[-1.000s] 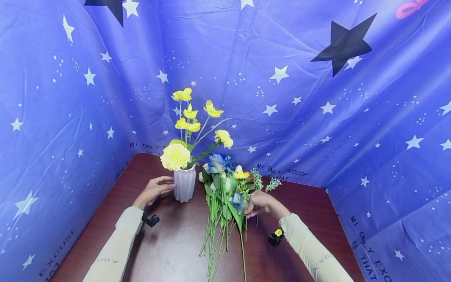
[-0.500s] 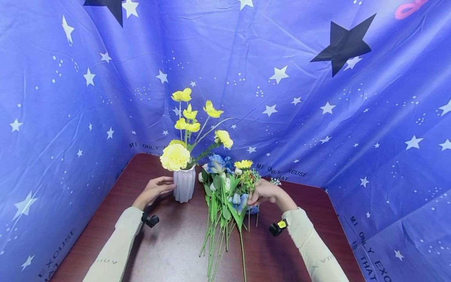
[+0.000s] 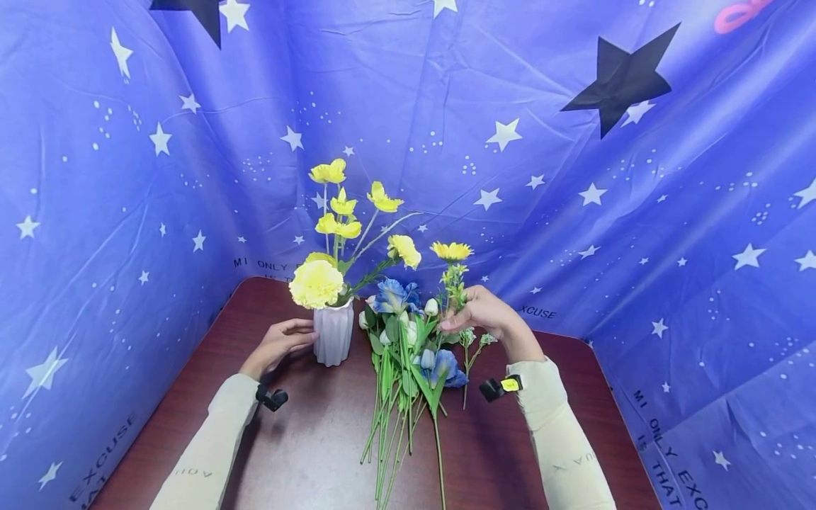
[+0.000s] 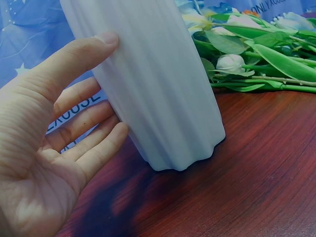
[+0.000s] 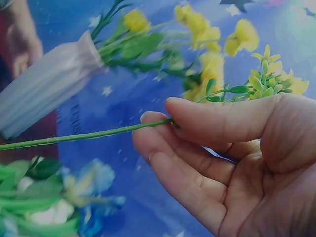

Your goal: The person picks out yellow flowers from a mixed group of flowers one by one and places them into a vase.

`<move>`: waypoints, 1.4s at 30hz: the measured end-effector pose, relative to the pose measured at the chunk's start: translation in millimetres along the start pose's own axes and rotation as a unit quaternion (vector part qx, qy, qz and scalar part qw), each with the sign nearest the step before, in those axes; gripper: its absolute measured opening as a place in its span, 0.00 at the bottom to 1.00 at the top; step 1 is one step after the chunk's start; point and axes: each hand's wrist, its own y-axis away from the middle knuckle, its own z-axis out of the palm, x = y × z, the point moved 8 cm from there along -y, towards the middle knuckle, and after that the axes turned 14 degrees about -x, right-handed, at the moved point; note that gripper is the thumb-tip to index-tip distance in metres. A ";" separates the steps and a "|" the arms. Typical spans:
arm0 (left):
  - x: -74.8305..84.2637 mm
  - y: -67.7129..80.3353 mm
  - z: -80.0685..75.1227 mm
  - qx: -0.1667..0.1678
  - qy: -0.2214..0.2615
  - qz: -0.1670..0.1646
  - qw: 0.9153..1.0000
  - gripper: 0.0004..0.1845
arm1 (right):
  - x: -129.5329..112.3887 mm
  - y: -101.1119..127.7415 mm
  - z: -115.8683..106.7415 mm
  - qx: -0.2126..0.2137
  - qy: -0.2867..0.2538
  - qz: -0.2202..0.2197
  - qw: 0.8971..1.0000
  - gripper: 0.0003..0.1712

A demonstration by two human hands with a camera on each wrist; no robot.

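Blue flowers (image 3: 408, 340) beside white vase (image 3: 334, 331)

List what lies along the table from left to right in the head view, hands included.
Left hand → white ribbed vase of yellow flowers → pile of blue and white flowers lying on the table → yellow flower stem pinched in the right hand.

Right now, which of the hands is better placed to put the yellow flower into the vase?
Right. The right hand already pinches the yellow flower by its stem, lifted off the table beside the vase. The left hand rests against the vase's side, likely steadying it.
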 end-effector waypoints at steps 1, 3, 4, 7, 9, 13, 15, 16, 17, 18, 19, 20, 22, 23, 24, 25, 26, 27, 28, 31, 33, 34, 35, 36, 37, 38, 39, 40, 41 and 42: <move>0.5 0.1 0.2 -0.001 -0.001 0.000 1.000 0.28 | -5.8 -0.2 0.5 0.003 0.007 -0.006 1.000 0.13; 1.0 0.4 0.3 -0.001 0.002 0.000 1.000 0.28 | -16.4 -0.9 1.1 0.013 0.023 -0.014 1.000 0.13; 1.1 0.5 0.4 -0.001 0.003 0.000 1.000 0.28 | -22.0 -1.0 1.7 0.019 0.031 -0.019 0.999 0.13; 1.5 0.7 0.6 -0.003 0.006 0.001 1.000 0.28 | -36.3 -2.1 3.5 0.035 0.037 -0.030 0.998 0.12; 1.6 0.6 0.6 -0.005 0.007 0.003 1.000 0.27 | -45.1 -3.1 5.6 0.040 0.027 -0.039 0.998 0.12; 1.9 -0.3 0.6 -0.011 -0.002 0.007 1.000 0.27 | -58.9 -4.7 8.9 0.046 0.018 -0.047 0.998 0.12; 1.7 -1.1 0.2 -0.010 -0.003 0.007 1.000 0.27 | -64.1 -5.7 9.5 0.051 0.020 -0.050 0.997 0.12; 1.7 -1.3 0.0 -0.008 -0.004 0.006 1.000 0.27 | -66.4 -6.5 9.9 0.055 0.023 -0.052 0.997 0.12; 1.8 -1.5 -0.1 -0.007 -0.004 0.006 1.000 0.27 | -68.6 -7.4 10.4 0.060 0.026 -0.054 0.996 0.11; 1.6 -1.8 -0.4 -0.007 -0.006 0.005 1.000 0.28 | -70.5 -8.5 10.9 0.066 0.030 -0.056 0.996 0.11; 1.4 -1.9 -0.7 -0.006 -0.007 0.004 1.000 0.28 | -72.4 -9.6 11.4 0.072 0.036 -0.059 0.995 0.10; 1.1 -2.1 -0.9 -0.004 -0.005 0.002 1.000 0.28 | -74.2 -10.8 11.9 0.080 0.040 -0.064 0.994 0.10; 0.2 -2.1 -1.1 -0.003 -0.001 -0.002 1.000 0.28 | -77.4 -13.5 13.6 0.099 0.045 -0.069 0.992 0.09; -0.1 -2.1 -0.9 -0.006 -0.002 -0.003 1.000 0.28 | -78.9 -14.7 14.6 0.109 0.045 -0.073 0.990 0.09; -0.5 -2.1 -1.0 -0.006 -0.001 -0.004 1.000 0.28 | -80.5 -15.8 15.5 0.120 0.045 -0.076 0.989 0.08; -0.8 -1.9 -0.9 -0.005 0.002 -0.006 1.000 0.28 | -82.0 -16.6 16.3 0.131 0.041 -0.079 0.987 0.08; -1.2 -1.7 -1.1 -0.004 0.005 -0.007 1.000 0.28 | -83.4 -17.4 17.1 0.143 0.035 -0.082 0.986 0.07; -1.4 -1.5 -1.0 -0.005 0.006 -0.008 1.000 0.28 | -84.5 -18.3 17.6 0.153 0.029 -0.083 0.984 0.06; -1.5 -1.5 -1.1 -0.006 0.007 -0.008 1.000 0.28 | -86.3 -19.1 18.4 0.163 0.023 -0.087 0.983 0.06; -0.7 -0.9 -0.5 -0.005 0.008 -0.006 1.000 0.28 | -90.5 -21.4 21.3 0.185 0.007 -0.101 0.978 0.06; -0.1 -0.5 0.2 -0.007 0.009 -0.005 1.000 0.28 | -93.4 -23.6 24.1 0.190 -0.003 -0.116 0.975 0.06; 0.3 -0.2 0.7 -0.009 0.009 -0.004 1.000 0.28 | -95.0 -24.8 25.9 0.192 -0.007 -0.125 0.973 0.06; 0.6 0.3 0.9 -0.008 0.011 -0.003 1.000 0.28 | -96.6 -26.0 27.4 0.193 -0.011 -0.135 0.972 0.06; 0.6 0.6 1.2 -0.008 0.012 -0.005 1.000 0.28 | -97.3 -27.3 28.8 0.195 -0.015 -0.140 0.971 0.07; 0.5 1.0 1.1 -0.007 0.014 -0.006 1.000 0.29 | -97.9 -28.8 30.0 0.196 -0.018 -0.144 0.970 0.08; 0.8 1.2 1.3 -0.009 0.012 -0.005 1.000 0.29 | -98.7 -30.4 31.4 0.198 -0.020 -0.148 0.969 0.08; 0.8 1.4 1.3 -0.009 0.010 -0.006 1.000 0.29 | -98.7 -32.1 32.6 0.198 -0.023 -0.150 0.968 0.08; 0.9 1.7 1.2 -0.008 0.008 -0.006 1.000 0.30 | -98.7 -34.0 34.0 0.199 -0.026 -0.151 0.968 0.08; 0.9 1.8 1.1 -0.007 0.007 -0.008 1.000 0.30 | -98.6 -36.2 35.4 0.199 -0.028 -0.152 0.968 0.08; 1.0 2.0 1.1 -0.007 0.003 -0.009 1.000 0.30 | -97.7 -38.9 37.1 0.197 -0.030 -0.151 0.968 0.08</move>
